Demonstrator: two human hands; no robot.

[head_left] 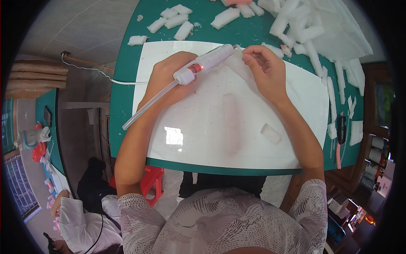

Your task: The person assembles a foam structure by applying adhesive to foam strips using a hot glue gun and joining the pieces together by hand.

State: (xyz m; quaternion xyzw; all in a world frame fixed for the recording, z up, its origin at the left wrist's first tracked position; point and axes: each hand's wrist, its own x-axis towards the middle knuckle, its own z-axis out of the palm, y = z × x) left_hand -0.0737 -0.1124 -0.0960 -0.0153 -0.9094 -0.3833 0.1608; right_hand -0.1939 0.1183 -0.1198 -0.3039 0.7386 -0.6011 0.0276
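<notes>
My left hand [174, 78] is wrapped round a white glue gun [215, 57] with a small red light on its body. A clear glue stick [148, 106] juts from its back end and slants down over my left forearm. The gun's nose points up and right, toward my right hand [267, 72]. The right thumb and forefinger are closed together just beside the nose, and what they pinch is too small to make out. Below the hands is a white board [198, 127]. On it, near my right forearm, lies a small translucent piece [271, 133].
Cut white foam pieces [175, 19] lie along the far edge of the green table [127, 97]. More foam strips and a clear bag [338, 29] fill the far right. A white cord [122, 82] comes in from the left. A co-worker [89, 220] sits at lower left, near a red stool [154, 182].
</notes>
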